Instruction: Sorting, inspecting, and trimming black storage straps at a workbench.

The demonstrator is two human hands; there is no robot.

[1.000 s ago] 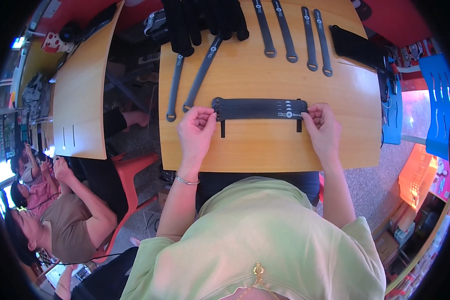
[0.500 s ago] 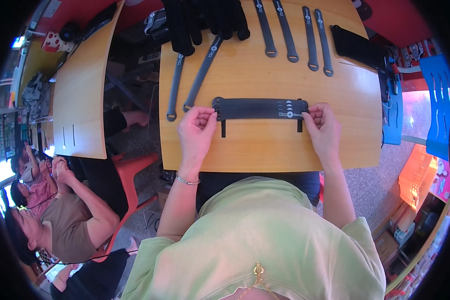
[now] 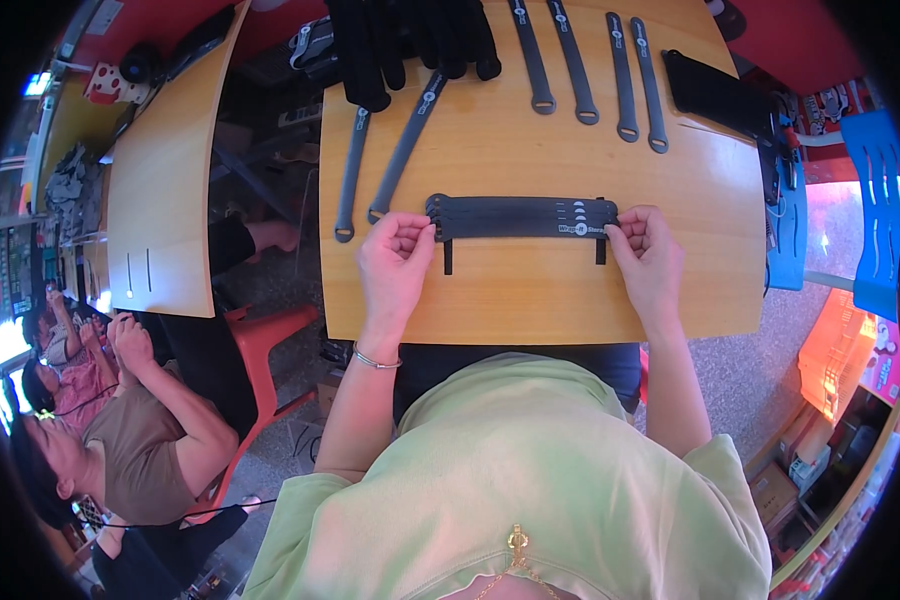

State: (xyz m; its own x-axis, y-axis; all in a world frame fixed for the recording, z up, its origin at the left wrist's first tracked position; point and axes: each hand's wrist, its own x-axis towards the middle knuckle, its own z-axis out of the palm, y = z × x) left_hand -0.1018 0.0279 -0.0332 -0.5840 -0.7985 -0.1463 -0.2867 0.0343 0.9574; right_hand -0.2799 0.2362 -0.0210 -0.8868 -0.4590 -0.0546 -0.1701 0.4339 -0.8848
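Note:
Several dark grey straps point(image 3: 510, 215) lie fanned in an overlapping stack across the middle of the table, crosswise in front of me. My left hand point(image 3: 398, 262) pinches the left end of the stack, where rounded strap ends line up. At the opposite end, my right hand point(image 3: 648, 250) pinches the stack between thumb and fingers. Beneath the stack run two narrow black strips; the left strip point(image 3: 448, 258) and the right strip point(image 3: 601, 252) stick out toward me.
Behind my left hand lie two loose straps point(image 3: 402, 150), partly under a pile of black fabric pieces point(image 3: 410, 45). Several more straps point(image 3: 625, 85) lie along the far side, beside a black flat case point(image 3: 715, 92). A person point(image 3: 140, 430) sits at a neighbouring table point(image 3: 165, 200).
My hands and the stack of straps look the same. The person at the left has shifted their hands and legs slightly.

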